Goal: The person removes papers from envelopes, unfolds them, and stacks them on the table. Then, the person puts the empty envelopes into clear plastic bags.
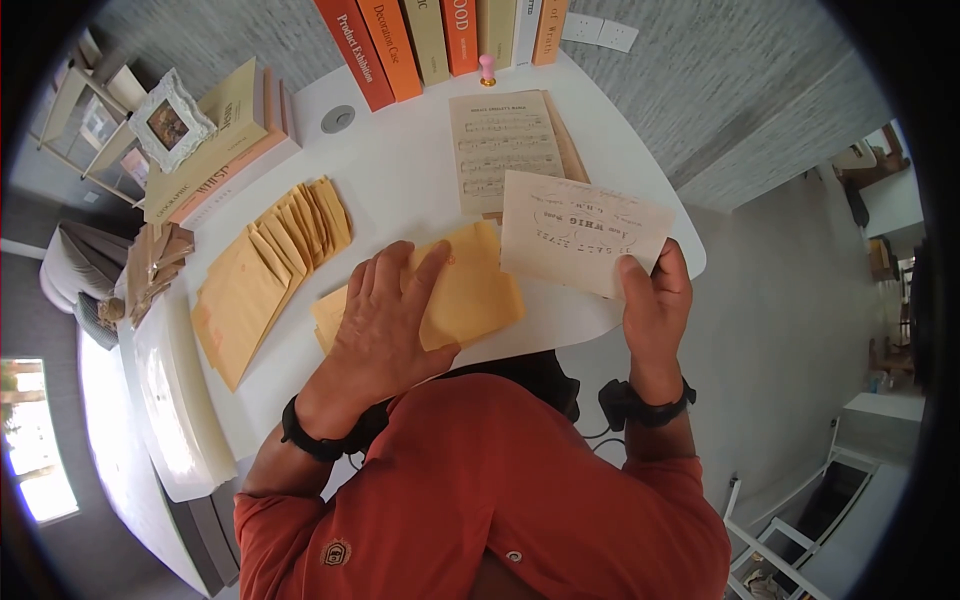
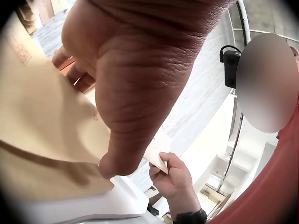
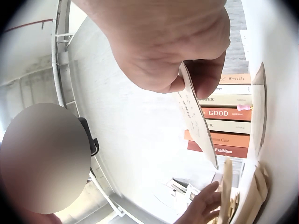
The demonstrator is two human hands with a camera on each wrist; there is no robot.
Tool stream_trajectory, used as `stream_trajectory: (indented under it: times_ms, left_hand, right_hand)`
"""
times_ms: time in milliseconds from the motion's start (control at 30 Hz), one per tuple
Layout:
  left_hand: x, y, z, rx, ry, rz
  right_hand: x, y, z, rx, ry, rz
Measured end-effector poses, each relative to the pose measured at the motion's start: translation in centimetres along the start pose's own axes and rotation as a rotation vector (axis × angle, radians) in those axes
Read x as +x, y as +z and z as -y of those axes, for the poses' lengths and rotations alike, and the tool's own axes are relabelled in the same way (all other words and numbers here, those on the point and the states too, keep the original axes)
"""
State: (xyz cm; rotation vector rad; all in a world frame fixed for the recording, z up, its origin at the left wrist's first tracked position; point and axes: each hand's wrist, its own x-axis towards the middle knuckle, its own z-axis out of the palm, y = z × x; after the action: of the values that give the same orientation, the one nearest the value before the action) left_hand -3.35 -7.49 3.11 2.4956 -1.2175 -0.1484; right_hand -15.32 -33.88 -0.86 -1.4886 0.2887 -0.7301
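Observation:
In the head view the right hand (image 1: 657, 305) pinches a printed cream paper (image 1: 585, 235) between thumb and fingers, held over the table's right side. The left hand (image 1: 385, 325) lies with fingers spread on a yellow envelope (image 1: 470, 300) near the table's front edge. In the left wrist view the left thumb touches the brown envelope (image 2: 46, 112). The right wrist view shows the paper (image 3: 196, 121) edge-on in the right hand (image 3: 173, 51), looking like more than one layer. Behind it, sheet music (image 1: 505, 140) lies on the table over brown paper.
A fanned stack of yellow envelopes (image 1: 265, 270) lies on the left of the white table (image 1: 400, 150). Upright books (image 1: 430, 45) and a pink-handled stamp (image 1: 487, 70) stand at the back. At far left are stacked books (image 1: 225, 140), a white frame (image 1: 170, 120) and clear plastic packaging (image 1: 175, 390).

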Motion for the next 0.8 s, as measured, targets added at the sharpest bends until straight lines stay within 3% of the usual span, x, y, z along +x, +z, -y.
stream_trajectory:
  times_ms: [267, 467, 567, 800]
  left_hand:
    - [0.2, 0.4, 0.6, -0.006, 0.017, -0.019]
    - [1.4, 2.7, 2.6, -0.027, -0.084, 0.012]
    - [1.6, 3.1, 2.9, 0.005, -0.029, -0.080]
    - [2.6, 3.1, 4.3, -0.394, -0.089, -0.172]
  right_hand:
    - [-0.3, 0.0, -1.9, -0.066, -0.018, 0.064]
    - [-0.3, 0.0, -3.5, -0.080, 0.024, 0.073]
    - [-0.2, 0.1, -3.8, -0.089, 0.032, 0.082]
    - [0.3, 0.5, -3.8, -0.069, 0.001, 0.079]
